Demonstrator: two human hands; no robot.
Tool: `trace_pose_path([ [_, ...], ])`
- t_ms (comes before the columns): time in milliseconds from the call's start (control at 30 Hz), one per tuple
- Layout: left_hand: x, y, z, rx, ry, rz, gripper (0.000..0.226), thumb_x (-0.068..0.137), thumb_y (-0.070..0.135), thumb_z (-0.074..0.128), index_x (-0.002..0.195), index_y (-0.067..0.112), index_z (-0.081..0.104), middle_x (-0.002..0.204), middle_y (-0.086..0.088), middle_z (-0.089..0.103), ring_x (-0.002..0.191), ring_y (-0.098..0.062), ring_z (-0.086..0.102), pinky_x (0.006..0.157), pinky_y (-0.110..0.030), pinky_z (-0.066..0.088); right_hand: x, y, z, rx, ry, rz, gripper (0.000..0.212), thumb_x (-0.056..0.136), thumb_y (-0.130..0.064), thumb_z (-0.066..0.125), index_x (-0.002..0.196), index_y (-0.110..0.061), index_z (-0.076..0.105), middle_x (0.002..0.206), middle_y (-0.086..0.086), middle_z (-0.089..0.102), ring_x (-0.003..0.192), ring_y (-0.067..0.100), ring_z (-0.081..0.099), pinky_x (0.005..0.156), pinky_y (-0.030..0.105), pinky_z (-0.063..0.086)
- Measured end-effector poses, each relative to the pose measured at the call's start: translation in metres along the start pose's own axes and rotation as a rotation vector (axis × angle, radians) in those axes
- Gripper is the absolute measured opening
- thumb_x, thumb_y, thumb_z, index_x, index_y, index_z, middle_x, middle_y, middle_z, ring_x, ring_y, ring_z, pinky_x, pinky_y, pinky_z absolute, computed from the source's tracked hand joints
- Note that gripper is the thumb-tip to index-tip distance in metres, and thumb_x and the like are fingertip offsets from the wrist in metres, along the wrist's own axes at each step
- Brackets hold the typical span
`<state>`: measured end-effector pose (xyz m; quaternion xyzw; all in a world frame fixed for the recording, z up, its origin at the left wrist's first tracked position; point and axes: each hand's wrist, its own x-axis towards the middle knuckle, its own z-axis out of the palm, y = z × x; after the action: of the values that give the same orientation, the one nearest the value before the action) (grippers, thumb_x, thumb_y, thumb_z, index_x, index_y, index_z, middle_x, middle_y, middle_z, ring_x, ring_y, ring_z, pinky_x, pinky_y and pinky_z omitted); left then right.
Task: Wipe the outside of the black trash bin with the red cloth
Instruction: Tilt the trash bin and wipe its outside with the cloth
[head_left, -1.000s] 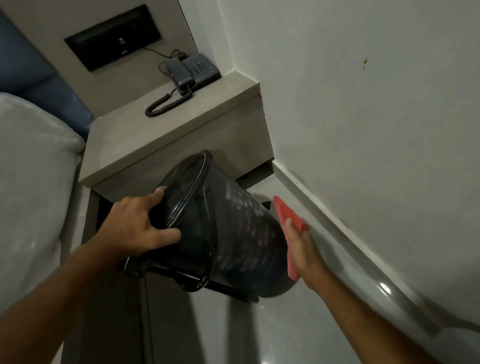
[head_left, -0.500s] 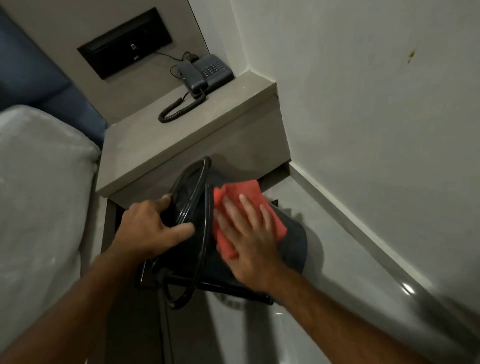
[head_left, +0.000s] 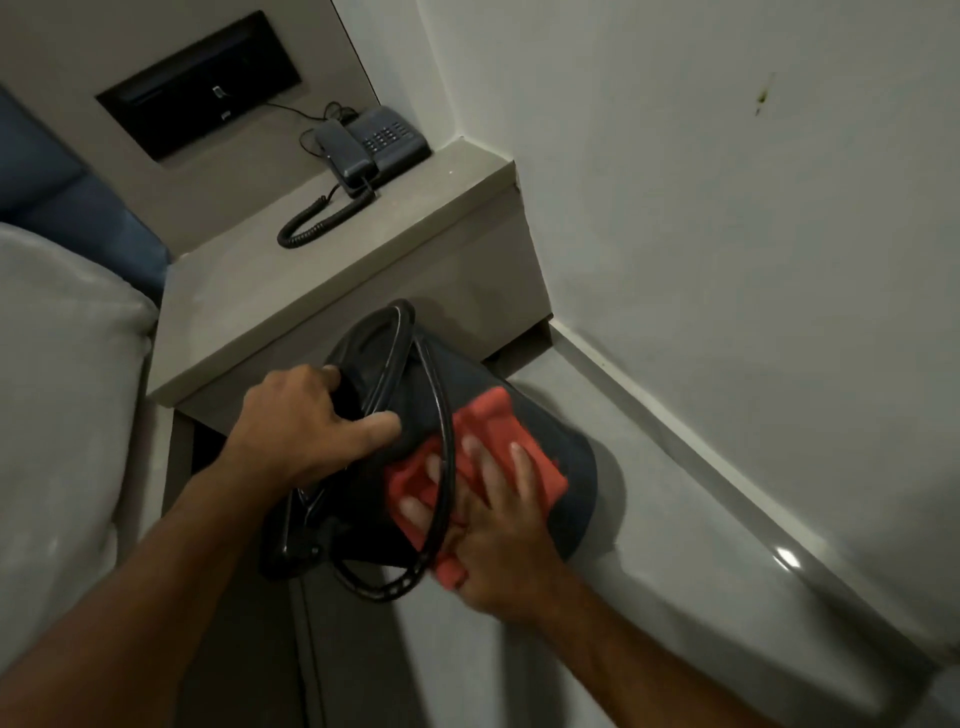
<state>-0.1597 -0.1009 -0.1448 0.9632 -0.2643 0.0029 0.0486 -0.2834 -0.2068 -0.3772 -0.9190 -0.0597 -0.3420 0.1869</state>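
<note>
The black trash bin (head_left: 574, 467) is tipped on its side above the floor, its open mouth turned toward me and to the left. My left hand (head_left: 306, 421) grips the bin's rim, fingers hooked inside the mouth. My right hand (head_left: 493, 530) lies flat on the red cloth (head_left: 498, 431), pressing it against the bin's outer wall just behind the rim. A thin black hoop of the bin crosses over my right fingers and part of the cloth. The bin's bottom points away to the right.
A grey bedside table (head_left: 332, 291) stands right behind the bin, with a dark corded phone (head_left: 374, 145) on it. A white wall (head_left: 727, 208) and its skirting close the right side. The bed's grey cover (head_left: 62, 389) fills the left. Glossy floor (head_left: 649, 597) lies below.
My right hand slid the red cloth down the bin's wall toward me, closer to the rim. The bin has turned slightly; my left hand keeps its grip.
</note>
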Motion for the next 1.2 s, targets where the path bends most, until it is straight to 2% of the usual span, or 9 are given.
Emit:
trace_pose_path([
  [167, 0.000, 0.003, -0.003, 0.009, -0.021, 0.010, 0.067, 0.049, 0.077, 0.049, 0.083, 0.021, 0.063, 0.068, -0.001, 0.066, 0.060, -0.019, 0.064, 0.059, -0.038, 0.058, -0.074, 0.054, -0.014, 0.112, -0.169, 0.354, 0.062, 0.099, -0.051, 0.039, 0.155, -0.024, 0.033, 0.165, 0.000, 0.021, 0.148, 0.036, 0.026, 0.110, 0.064, 0.033],
  [300, -0.006, -0.001, -0.004, -0.044, -0.049, 0.017, 0.064, 0.052, 0.076, 0.049, 0.085, 0.023, 0.061, 0.070, 0.002, 0.066, 0.061, -0.014, 0.064, 0.056, -0.036, 0.059, -0.004, 0.080, -0.035, 0.293, -0.157, 0.723, 0.057, 0.104, -0.048, 0.028, 0.156, -0.031, 0.009, 0.164, -0.003, 0.028, 0.148, 0.025, 0.028, 0.120, 0.045, 0.016],
  [467, -0.009, -0.007, -0.001, -0.055, -0.036, 0.004, 0.055, 0.058, 0.073, 0.060, 0.088, 0.027, 0.057, 0.066, 0.007, 0.064, 0.054, -0.007, 0.064, 0.050, -0.028, 0.055, 0.087, 0.003, -0.036, 0.183, -0.007, 0.386, 0.071, 0.093, -0.048, 0.037, 0.159, -0.031, 0.016, 0.165, -0.002, 0.028, 0.148, 0.030, 0.027, 0.118, 0.056, 0.017],
  [633, -0.012, -0.018, -0.001, -0.075, -0.050, 0.021, 0.043, 0.064, 0.065, 0.071, 0.088, 0.033, 0.055, 0.063, 0.009, 0.063, 0.051, 0.005, 0.062, 0.038, -0.010, 0.043, -0.015, -0.016, -0.005, 0.056, 0.008, 0.213, 0.076, 0.094, -0.056, 0.051, 0.159, -0.032, 0.020, 0.167, 0.005, 0.019, 0.150, 0.042, 0.019, 0.112, 0.069, 0.022],
  [733, -0.016, -0.025, 0.001, -0.099, -0.035, 0.010, 0.047, 0.065, 0.060, 0.074, 0.100, 0.032, 0.059, 0.066, 0.015, 0.059, 0.054, 0.006, 0.062, 0.041, -0.006, 0.043, -0.051, 0.010, 0.002, 0.068, -0.070, 0.461, 0.073, 0.094, -0.054, 0.046, 0.158, -0.027, 0.024, 0.158, 0.010, 0.037, 0.142, 0.040, 0.039, 0.109, 0.060, 0.035],
  [867, -0.016, -0.019, -0.001, -0.053, -0.031, 0.002, 0.067, 0.066, 0.050, 0.079, 0.119, 0.014, 0.061, 0.067, 0.022, 0.054, 0.057, 0.005, 0.058, 0.042, -0.006, 0.041, -0.005, 0.069, -0.019, 0.227, -0.170, 0.821, 0.073, 0.096, -0.067, 0.004, 0.158, -0.032, 0.019, 0.161, -0.004, 0.035, 0.145, 0.018, 0.036, 0.119, 0.040, 0.025],
  [967, -0.011, -0.015, -0.003, -0.080, -0.072, 0.009, 0.055, 0.066, 0.051, 0.078, 0.108, 0.019, 0.063, 0.069, 0.016, 0.059, 0.058, -0.002, 0.062, 0.041, -0.010, 0.046, 0.058, 0.079, -0.039, 0.383, -0.155, 0.733, 0.066, 0.098, -0.066, 0.014, 0.152, -0.035, 0.036, 0.152, -0.008, 0.049, 0.137, 0.016, 0.048, 0.115, 0.044, 0.035],
  [1067, -0.012, -0.018, -0.001, -0.067, -0.042, 0.013, 0.054, 0.065, 0.053, 0.077, 0.106, 0.019, 0.064, 0.068, 0.012, 0.061, 0.057, -0.003, 0.062, 0.039, -0.008, 0.043, 0.121, 0.053, -0.041, 0.519, -0.201, 0.456, 0.062, 0.098, -0.062, 0.027, 0.156, -0.044, 0.013, 0.162, -0.015, 0.030, 0.144, 0.012, 0.032, 0.115, 0.038, 0.021],
  [1200, -0.020, -0.021, -0.001, -0.090, -0.018, 0.002, 0.085, 0.056, 0.068, 0.068, 0.120, 0.012, 0.060, 0.073, 0.017, 0.054, 0.065, -0.005, 0.060, 0.048, -0.017, 0.049, 0.110, 0.028, -0.039, 0.247, -0.090, 0.169, 0.076, 0.094, -0.052, 0.046, 0.159, -0.033, 0.011, 0.167, -0.003, 0.021, 0.149, 0.026, 0.023, 0.118, 0.045, 0.016],
])
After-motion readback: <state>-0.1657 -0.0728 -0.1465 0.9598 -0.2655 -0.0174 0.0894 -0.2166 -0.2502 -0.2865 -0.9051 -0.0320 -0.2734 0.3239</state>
